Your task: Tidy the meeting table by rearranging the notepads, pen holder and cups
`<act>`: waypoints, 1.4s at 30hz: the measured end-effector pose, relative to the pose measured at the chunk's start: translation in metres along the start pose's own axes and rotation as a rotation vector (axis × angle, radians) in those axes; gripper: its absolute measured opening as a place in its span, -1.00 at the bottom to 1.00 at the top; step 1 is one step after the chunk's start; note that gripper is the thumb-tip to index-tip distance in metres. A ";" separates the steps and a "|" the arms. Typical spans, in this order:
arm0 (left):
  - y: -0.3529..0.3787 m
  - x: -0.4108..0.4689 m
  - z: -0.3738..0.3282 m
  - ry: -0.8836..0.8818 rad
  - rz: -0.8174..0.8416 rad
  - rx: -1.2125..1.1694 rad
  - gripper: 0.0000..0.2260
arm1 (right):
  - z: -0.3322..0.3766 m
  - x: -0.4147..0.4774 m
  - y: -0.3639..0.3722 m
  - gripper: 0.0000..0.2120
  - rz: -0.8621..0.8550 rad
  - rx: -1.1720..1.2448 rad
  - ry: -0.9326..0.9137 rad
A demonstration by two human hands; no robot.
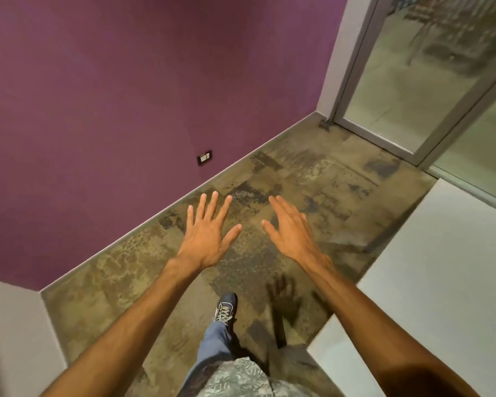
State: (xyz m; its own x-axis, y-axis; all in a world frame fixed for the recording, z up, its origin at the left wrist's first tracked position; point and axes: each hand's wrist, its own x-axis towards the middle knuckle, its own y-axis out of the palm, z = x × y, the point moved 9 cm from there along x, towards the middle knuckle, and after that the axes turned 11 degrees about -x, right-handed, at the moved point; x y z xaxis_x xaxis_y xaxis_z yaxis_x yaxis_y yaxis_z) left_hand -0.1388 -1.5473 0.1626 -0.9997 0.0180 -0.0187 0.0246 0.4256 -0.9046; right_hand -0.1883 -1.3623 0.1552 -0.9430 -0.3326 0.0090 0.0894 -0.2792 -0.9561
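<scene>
My left hand (208, 229) and my right hand (291, 229) are both stretched out in front of me, palms down, fingers spread, holding nothing. They hover above the patterned carpet floor (284, 179). A white table (447, 270) shows only its bare corner at the right, beside my right forearm. No notepads, pen holder or cups appear in view.
A purple wall (126, 96) with a small socket plate (204, 158) runs along the left. A glass door in a metal frame (413, 81) stands at the far right corner. My foot in a dark shoe (226, 306) is on the carpet. A white surface (15, 336) sits at bottom left.
</scene>
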 end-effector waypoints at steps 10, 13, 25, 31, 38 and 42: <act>-0.010 0.194 -0.019 0.265 0.123 -0.019 -0.32 | -0.066 0.141 -0.024 -0.37 -0.071 -0.043 0.264; -0.009 0.242 -0.037 0.317 0.125 -0.035 -0.28 | -0.096 0.164 -0.029 -0.39 -0.094 -0.045 0.327; 0.083 0.473 -0.170 0.469 0.345 0.020 -0.35 | -0.302 0.266 -0.055 -0.38 -0.114 -0.037 0.645; 0.120 0.579 -0.275 0.550 0.433 0.031 -0.44 | -0.421 0.302 -0.101 -0.39 -0.138 0.007 0.789; 0.152 0.652 -0.384 0.645 0.459 -0.002 -0.45 | -0.516 0.320 -0.136 -0.39 -0.155 0.057 0.887; 0.182 0.693 -0.450 0.718 0.506 -0.022 -0.42 | -0.580 0.327 -0.152 -0.39 -0.191 0.054 0.994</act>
State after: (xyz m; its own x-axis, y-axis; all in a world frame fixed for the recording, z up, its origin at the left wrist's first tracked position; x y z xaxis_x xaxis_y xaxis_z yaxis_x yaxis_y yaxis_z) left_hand -0.8234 -1.0506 0.1770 -0.6223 0.7709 -0.1360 0.4706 0.2296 -0.8520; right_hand -0.6967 -0.9058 0.1336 -0.7806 0.6151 -0.1109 -0.0997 -0.2977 -0.9494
